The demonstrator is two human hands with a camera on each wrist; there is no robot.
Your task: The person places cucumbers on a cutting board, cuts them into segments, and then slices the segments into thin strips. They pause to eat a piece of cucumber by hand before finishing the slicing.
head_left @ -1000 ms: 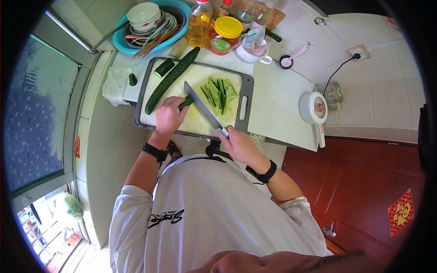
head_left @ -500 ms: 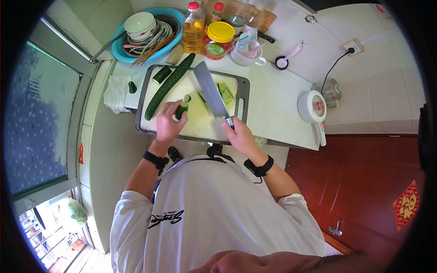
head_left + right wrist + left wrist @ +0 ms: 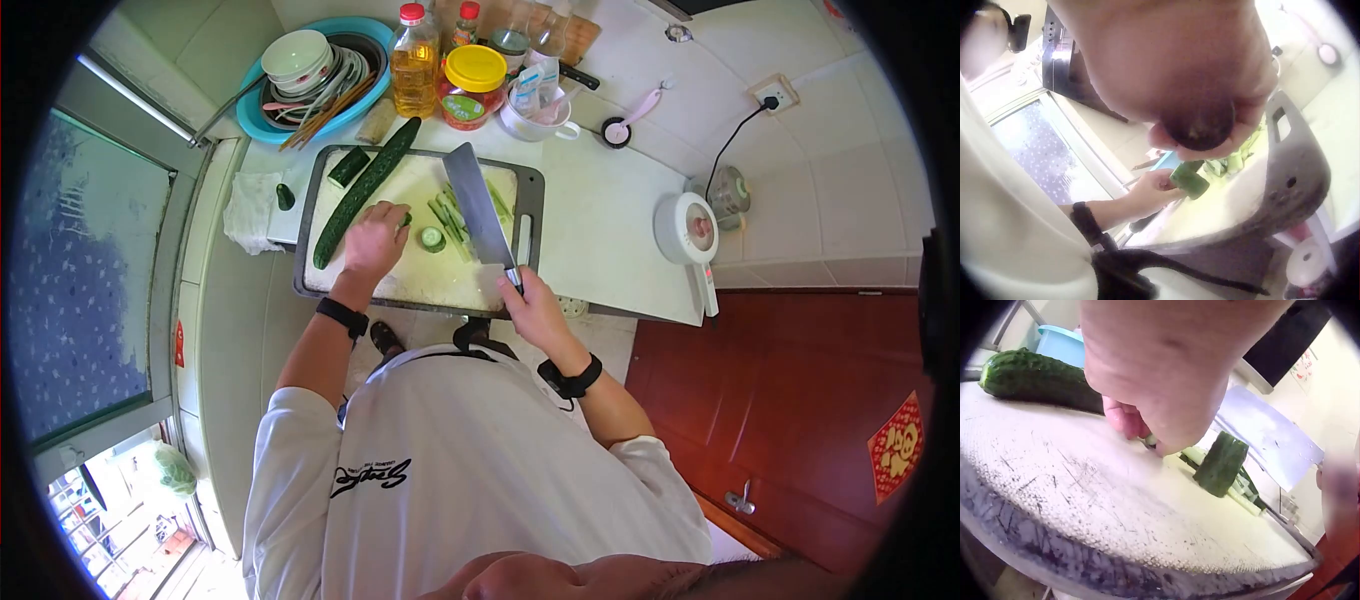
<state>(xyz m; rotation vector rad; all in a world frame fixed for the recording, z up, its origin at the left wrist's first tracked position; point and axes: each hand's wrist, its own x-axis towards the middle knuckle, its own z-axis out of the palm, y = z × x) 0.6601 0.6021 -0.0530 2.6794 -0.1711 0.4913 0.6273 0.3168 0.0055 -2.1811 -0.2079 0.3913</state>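
Observation:
The left hand (image 3: 374,241) pinches a small cucumber end piece (image 3: 406,219) over the board; in the left wrist view its curled fingers mostly hide that piece (image 3: 1150,440). Just right of it a short cucumber chunk (image 3: 432,239) stands on its cut end, seen also as a dark green chunk (image 3: 1222,464) and a green block (image 3: 1190,182). The right hand (image 3: 537,312) grips the cleaver (image 3: 478,208) by its handle, the blade over cucumber strips (image 3: 448,218). A long cucumber (image 3: 366,196) and a cut piece (image 3: 348,167) lie on the board's left.
The cutting board (image 3: 531,190) lies on the counter (image 3: 610,230). Behind it are a blue basin (image 3: 252,122) of dishes, an oil bottle (image 3: 414,72), a yellow-lidded jar (image 3: 472,92) and a white cup (image 3: 533,128). A cloth (image 3: 250,212) lies left, a white pot (image 3: 686,232) right.
The left hand has let go of the cucumber chunk, which now stands on the board, and has taken the small end piece. The cleaver was lifted from beside the chunk and moved right, over the strips.

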